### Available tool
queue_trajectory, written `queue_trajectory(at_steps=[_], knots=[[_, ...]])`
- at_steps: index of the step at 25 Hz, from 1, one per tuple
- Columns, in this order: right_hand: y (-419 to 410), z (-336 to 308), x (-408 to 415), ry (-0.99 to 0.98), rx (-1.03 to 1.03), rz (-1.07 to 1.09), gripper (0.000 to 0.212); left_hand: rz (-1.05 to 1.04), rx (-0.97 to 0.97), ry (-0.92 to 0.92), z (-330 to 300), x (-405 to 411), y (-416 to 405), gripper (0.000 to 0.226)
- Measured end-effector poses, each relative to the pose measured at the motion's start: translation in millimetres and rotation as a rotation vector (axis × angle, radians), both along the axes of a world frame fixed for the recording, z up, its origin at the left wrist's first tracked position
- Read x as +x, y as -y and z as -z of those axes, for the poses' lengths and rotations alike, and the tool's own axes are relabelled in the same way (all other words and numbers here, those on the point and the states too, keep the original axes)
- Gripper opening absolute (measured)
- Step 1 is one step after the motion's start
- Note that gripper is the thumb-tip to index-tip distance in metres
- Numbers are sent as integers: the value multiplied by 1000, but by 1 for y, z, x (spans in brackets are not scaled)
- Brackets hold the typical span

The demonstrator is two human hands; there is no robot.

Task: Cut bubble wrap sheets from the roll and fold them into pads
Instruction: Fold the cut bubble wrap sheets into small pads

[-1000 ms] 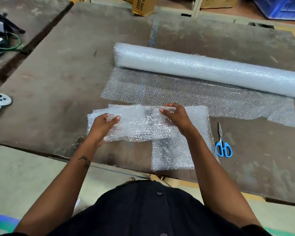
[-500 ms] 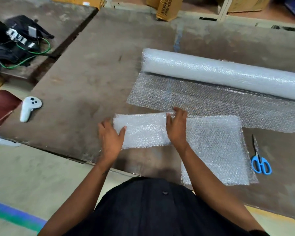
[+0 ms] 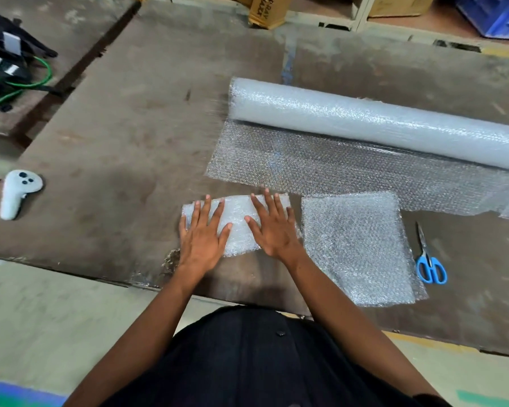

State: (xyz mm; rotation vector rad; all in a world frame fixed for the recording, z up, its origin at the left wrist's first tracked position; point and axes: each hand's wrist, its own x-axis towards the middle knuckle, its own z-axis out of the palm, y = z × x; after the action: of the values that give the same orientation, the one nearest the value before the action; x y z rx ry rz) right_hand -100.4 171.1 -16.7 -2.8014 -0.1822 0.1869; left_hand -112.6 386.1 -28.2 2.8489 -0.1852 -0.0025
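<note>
Both palms lie flat on the folded pad (image 3: 236,223), which sits near the front edge of the table (image 3: 130,136). The left hand (image 3: 202,235) and the right hand (image 3: 272,227) are spread, fingers straight, neither one curled round anything; they only press down. Between the two thumbs a strip of the pad shows, thick and cloudy where several layers are stacked.

This stuff looks nearly weightless and springy. I would expect the fold to puff open as soon as the pressure lifts, so flat palms suit it better than a pinch. To carry it, taking it at the two short ends just outside the hands, with thumbs on top and fingers beneath, should keep the layers together. The film is slick on itself, so the layers may slide. Hard squeezing risks popping bubbles.

Just beside the right hand, on its outer side, lies a single loose sheet (image 3: 356,248), flat and see-through, hanging a little over the table edge. Beyond that sheet are the blue-handled scissors (image 3: 429,258).

Past the fingertips, the unrolled tail (image 3: 321,163) spreads across the table, and behind it lies the roll (image 3: 379,121) itself, bulky but probably light enough to nudge. Well out from the left hand sits a white controller (image 3: 16,192).
</note>
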Motion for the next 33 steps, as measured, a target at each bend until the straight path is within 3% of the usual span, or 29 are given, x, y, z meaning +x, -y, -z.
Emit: queue_trajectory(at_steps=[3,6,10,16,21,26,33], knots=[[12,15,-2,-1,34,3,68,3,-28,-29,4,-2,-8,68],[21,12,-2,1,213,14,66,-14,-22,-31,0,-2,-5,71],[43,3,-13,99,388,161,59,-82,68,98,-17,-5,8,83],[86,9,-40,169,103,272,60,121,-141,187,-41,1,88,63],[123,10,-54,61,-83,338,59,364,-301,-10,-35,11,168,52],[149,3,-68,-83,-92,302,64,215,-382,-261,-27,26,220,56],[161,-11,-61,-148,-38,221,76,42,-347,-267,-33,44,252,52]])
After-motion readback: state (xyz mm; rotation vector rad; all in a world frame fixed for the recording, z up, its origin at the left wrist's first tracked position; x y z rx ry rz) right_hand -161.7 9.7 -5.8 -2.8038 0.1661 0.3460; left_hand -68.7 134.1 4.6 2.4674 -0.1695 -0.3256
